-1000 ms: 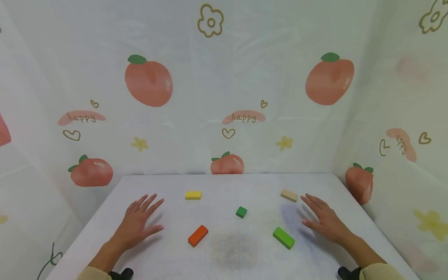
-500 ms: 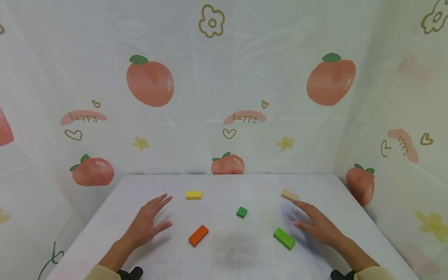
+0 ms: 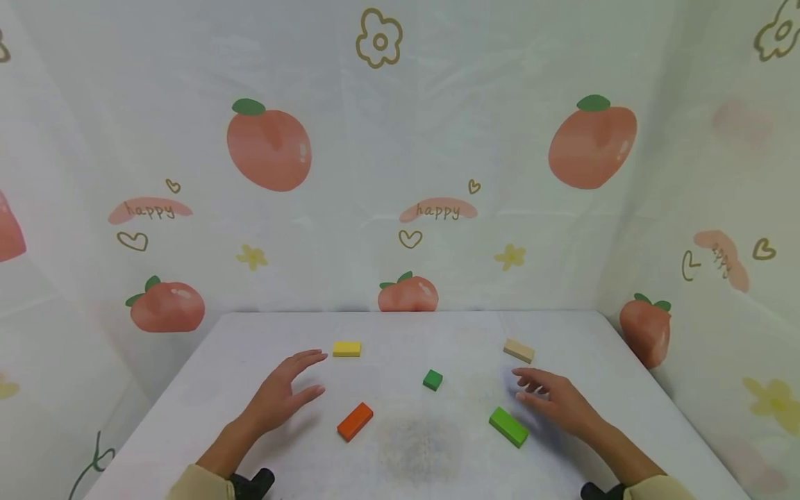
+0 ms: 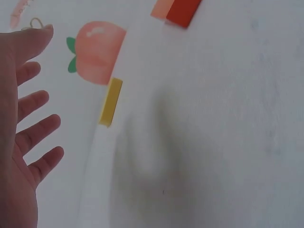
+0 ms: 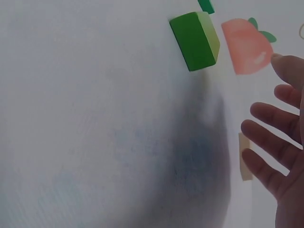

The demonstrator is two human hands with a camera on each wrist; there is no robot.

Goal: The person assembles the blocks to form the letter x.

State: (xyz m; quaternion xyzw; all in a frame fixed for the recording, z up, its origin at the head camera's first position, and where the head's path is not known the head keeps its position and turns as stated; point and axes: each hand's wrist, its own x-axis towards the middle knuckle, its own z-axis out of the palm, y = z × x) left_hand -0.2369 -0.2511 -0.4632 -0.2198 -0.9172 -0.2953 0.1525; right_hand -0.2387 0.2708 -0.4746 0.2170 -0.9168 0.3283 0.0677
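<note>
Four oblong blocks (image 3: pixel 355 421) and one cube (image 3: pixel 432 380) are lying on one bench (image 3: pixel 415 451), lower centre; two hands (image 3: pixel 275 399) are showing.

A yellow block (image 3: pixel 346 349) lies parallel to the far edge of the tabletop (image 3: pixel 425 330); a beige block (image 3: pixel 519 351) sits askew toward the far right corner; nearer the front edge than the small green cube (image 3: pixel 432 380), an orange block (image 3: pixel 355 422) and a lime block (image 3: pixel 508 427) slant.

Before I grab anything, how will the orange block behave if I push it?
The orange block looks rigid, judging by its straight, crisp edges. Its flat faces suggest it would slide rather than roll. Lying on a long side, it seems unlikely to tip.
</note>
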